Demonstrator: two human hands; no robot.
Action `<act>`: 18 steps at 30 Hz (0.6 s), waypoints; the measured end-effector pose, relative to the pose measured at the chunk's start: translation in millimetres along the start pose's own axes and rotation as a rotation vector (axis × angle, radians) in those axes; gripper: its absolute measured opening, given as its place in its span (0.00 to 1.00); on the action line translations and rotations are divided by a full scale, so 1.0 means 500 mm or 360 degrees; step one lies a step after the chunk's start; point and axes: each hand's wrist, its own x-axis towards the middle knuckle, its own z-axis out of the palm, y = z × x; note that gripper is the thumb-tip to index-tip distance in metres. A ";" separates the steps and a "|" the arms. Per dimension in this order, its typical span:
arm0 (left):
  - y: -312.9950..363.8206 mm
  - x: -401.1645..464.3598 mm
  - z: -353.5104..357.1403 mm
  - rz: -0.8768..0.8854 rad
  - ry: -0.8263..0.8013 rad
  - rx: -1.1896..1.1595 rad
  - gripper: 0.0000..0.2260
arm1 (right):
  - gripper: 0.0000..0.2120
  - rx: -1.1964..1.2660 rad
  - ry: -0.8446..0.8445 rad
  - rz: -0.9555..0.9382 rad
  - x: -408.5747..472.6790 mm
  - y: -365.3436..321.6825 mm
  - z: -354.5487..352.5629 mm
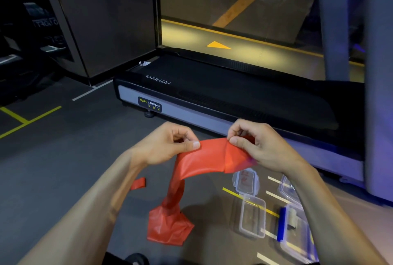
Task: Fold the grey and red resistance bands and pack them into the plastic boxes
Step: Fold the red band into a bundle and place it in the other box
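Observation:
A red resistance band (204,158) is stretched between my two hands, above the floor. My left hand (170,143) pinches its left edge with thumb and fingers. My right hand (255,143) pinches a folded end at the right. The band's loose length hangs down to a crumpled heap (170,226) on the floor, and its far tip (138,184) shows beside my left forearm. An open clear plastic box (252,215) lies on the floor below my right hand, its lid (245,180) just behind it. Another clear box with blue clips (294,232) sits under my right forearm, partly hidden. No grey band is clearly visible.
A black treadmill (212,94) with a grey side rail runs across the floor just beyond my hands. Its upright post (378,94) rises at the right. Another clear lid (287,190) lies near the post. Yellow and white floor lines (272,212) cross under the boxes.

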 end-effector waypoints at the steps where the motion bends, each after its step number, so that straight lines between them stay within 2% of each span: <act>1: 0.001 0.001 0.001 0.0004 -0.0004 0.0003 0.05 | 0.09 0.0012 -0.0009 0.0006 -0.001 0.004 0.001; 14: -0.004 0.007 0.010 -0.0034 -0.0018 0.0079 0.07 | 0.07 0.0041 -0.0049 0.0064 -0.015 0.025 0.004; 18: 0.003 0.009 0.018 -0.0026 0.0000 0.0130 0.05 | 0.06 0.0222 -0.0110 0.0100 -0.020 0.033 0.006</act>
